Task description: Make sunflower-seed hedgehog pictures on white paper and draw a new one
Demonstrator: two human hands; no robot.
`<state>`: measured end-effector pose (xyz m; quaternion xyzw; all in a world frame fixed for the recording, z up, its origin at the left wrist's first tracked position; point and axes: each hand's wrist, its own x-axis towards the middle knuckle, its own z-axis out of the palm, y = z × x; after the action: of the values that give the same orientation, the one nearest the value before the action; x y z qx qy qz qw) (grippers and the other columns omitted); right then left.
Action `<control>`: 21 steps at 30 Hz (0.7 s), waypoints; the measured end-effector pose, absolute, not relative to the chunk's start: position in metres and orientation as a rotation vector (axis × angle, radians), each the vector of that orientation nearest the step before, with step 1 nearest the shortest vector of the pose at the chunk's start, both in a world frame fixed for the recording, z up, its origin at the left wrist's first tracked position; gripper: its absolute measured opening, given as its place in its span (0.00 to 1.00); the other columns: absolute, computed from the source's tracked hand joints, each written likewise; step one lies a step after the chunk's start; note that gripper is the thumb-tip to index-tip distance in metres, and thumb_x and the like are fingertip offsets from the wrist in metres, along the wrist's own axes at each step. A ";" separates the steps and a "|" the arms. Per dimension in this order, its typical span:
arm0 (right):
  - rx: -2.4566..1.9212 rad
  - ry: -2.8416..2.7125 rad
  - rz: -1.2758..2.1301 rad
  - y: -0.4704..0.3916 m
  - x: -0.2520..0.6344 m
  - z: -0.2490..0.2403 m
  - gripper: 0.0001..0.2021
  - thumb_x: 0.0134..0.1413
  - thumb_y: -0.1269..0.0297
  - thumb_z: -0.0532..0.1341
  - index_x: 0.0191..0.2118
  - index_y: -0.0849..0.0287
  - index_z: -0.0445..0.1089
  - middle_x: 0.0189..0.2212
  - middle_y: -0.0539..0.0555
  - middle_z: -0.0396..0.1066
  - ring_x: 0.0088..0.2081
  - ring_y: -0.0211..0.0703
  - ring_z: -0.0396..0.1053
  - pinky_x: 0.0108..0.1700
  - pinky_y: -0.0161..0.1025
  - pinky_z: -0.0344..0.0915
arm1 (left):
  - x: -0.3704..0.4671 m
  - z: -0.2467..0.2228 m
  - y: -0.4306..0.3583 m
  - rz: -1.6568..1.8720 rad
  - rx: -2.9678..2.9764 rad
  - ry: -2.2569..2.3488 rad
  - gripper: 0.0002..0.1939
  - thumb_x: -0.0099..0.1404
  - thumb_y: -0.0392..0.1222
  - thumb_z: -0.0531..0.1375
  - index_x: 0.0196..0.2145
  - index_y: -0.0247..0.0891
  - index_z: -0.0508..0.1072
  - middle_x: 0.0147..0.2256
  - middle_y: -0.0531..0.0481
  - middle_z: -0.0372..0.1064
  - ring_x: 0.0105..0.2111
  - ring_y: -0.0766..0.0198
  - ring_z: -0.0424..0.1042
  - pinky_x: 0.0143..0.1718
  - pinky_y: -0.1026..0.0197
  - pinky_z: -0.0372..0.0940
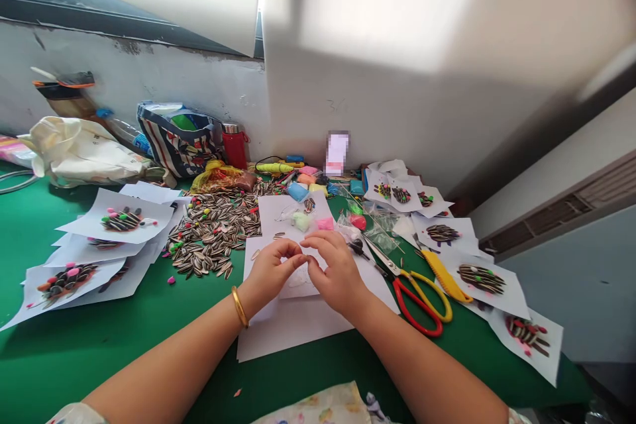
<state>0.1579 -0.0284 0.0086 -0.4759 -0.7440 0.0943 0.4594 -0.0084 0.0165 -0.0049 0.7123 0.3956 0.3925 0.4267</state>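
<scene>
Over white paper sheets (293,338), my left hand (268,275) and my right hand (340,275) meet at the fingertips. The left thumb and forefinger are pinched together, while the right fingers curl in against them. Whatever lies between the fingertips is too small or hidden to make out. Part of a sheet beneath is covered by my hands. Just beyond them lie pale green modelling clay (300,220) and pink modelling clay (325,223) in clear wrapping. Striped sunflower seeds (213,232) form a heap to the left of the paper.
Scissors (403,273) with red and yellow handles and a yellow utility knife (444,276) lie right. Papers with seed-and-clay pictures are stacked left (106,228) and right (489,278). Behind stand a red bottle (234,149), a striped bag (173,142) and a blurred phone-like object (336,154).
</scene>
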 end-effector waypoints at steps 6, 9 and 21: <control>-1.135 -1.768 0.345 -0.032 0.152 0.002 0.14 0.55 0.72 0.61 0.47 0.52 0.71 0.42 0.54 0.70 0.46 0.47 0.66 0.50 0.47 0.66 | -0.008 -0.006 0.015 0.984 1.785 0.971 0.17 0.65 0.54 0.57 0.31 0.37 0.73 0.29 0.50 0.70 0.31 0.62 0.67 0.33 0.61 0.63; -1.111 -1.754 0.351 -0.034 0.158 -0.006 0.10 0.57 0.68 0.64 0.45 0.52 0.72 0.40 0.54 0.70 0.44 0.46 0.67 0.48 0.46 0.66 | -0.007 -0.006 0.013 0.953 1.825 0.968 0.19 0.66 0.56 0.56 0.28 0.38 0.72 0.26 0.52 0.68 0.29 0.63 0.66 0.32 0.61 0.62; -1.023 -1.760 0.342 -0.038 0.172 -0.006 0.06 0.61 0.67 0.62 0.41 0.50 0.76 0.32 0.52 0.69 0.37 0.43 0.67 0.40 0.43 0.67 | -0.003 -0.006 0.007 0.879 1.781 0.877 0.21 0.66 0.57 0.56 0.27 0.37 0.72 0.26 0.51 0.68 0.28 0.63 0.66 0.32 0.63 0.63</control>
<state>0.1721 -0.0382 -0.0059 -0.4254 -0.7320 0.1423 0.5129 -0.0031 0.0066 -0.0059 0.7255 0.3574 0.3582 0.4665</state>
